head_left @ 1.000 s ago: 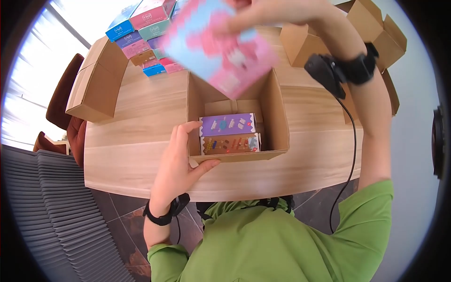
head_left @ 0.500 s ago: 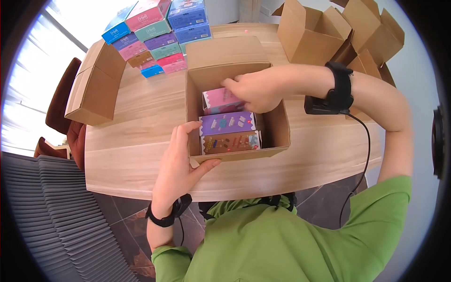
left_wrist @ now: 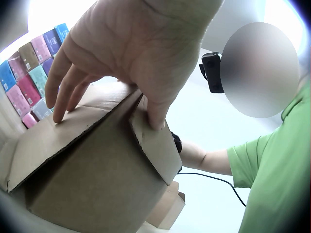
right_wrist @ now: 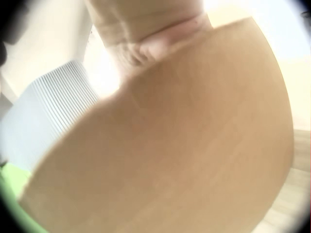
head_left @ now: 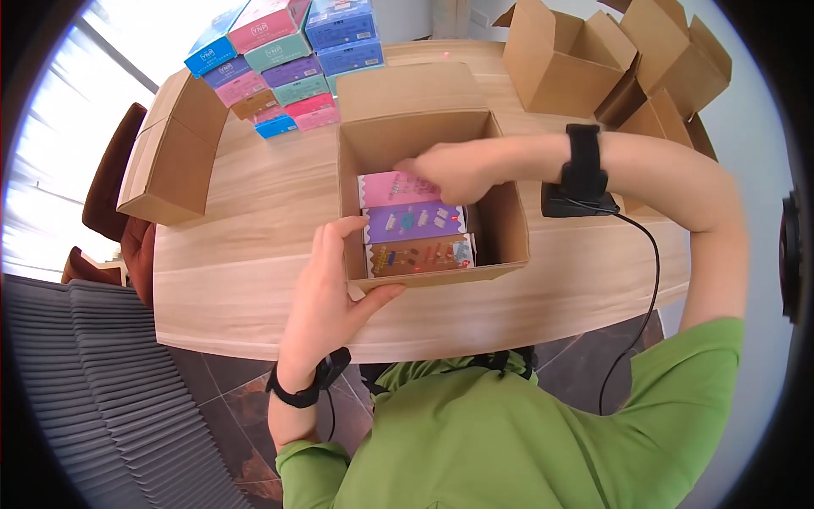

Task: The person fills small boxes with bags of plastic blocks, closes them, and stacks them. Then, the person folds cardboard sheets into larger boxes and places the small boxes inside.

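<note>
An open cardboard box (head_left: 437,276) stands near the table's front edge. Inside lie a brown patterned box (head_left: 415,256), a purple box (head_left: 414,222) and a pink box (head_left: 386,190), side by side in a row. My right hand (head_left: 458,174) reaches over the right wall and holds the pink box by its far right part; the cardboard wall hides these fingers in the right wrist view. At the front left corner my left hand (head_left: 318,276) grips the cardboard box, forefinger at the left rim and thumb (left_wrist: 156,114) on the front flap.
Several colourful boxes (head_left: 292,72) are stacked at the back left of the wooden table (head_left: 254,288). A closed carton (head_left: 174,153) stands at the left edge. Open cartons (head_left: 564,72) crowd the back right. A black cable (head_left: 649,314) hangs from the right wrist camera.
My right hand has brought the pink box down from above into the cardboard box, then lower and nearer, against the purple one. My left hand stays at the corner; the cardboard box has shifted slightly right.
</note>
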Available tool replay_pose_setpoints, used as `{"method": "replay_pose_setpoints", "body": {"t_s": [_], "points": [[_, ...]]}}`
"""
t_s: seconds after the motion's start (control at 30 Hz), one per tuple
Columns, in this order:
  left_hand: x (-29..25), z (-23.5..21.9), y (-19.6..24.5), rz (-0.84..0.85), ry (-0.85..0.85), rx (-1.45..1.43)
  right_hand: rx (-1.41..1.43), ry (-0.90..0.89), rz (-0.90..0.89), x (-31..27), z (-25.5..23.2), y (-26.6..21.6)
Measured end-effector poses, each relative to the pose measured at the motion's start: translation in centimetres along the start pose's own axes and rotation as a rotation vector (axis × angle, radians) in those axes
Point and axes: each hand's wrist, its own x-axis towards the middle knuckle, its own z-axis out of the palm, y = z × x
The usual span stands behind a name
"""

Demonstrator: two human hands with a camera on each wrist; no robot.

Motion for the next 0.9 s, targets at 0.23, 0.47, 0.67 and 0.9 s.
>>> {"method": "replay_pose_setpoints", "body": {"t_s": [0.23, 0.47, 0.67, 0.9], "points": [[-0.1, -0.5, 0.3, 0.014, 0.007, 0.050, -0.287, 0.248, -0.094, -2.4, -5.9, -4.2], [-0.1, -0.5, -0.3, 0.030, 0.006, 0.072, -0.354, 1.031, -0.086, 4.7, -19.6, 3.8], [-0.3, -0.7, 0.0, 0.005, -0.003, 0.073, 0.333, 0.716, 0.334, 10.4, -19.1, 6.9], [-0.3, -0.6, -0.5, 0.038, 0.014, 0.058, 0.476, 0.576, 0.256, 10.0, -18.0, 7.3]]}}
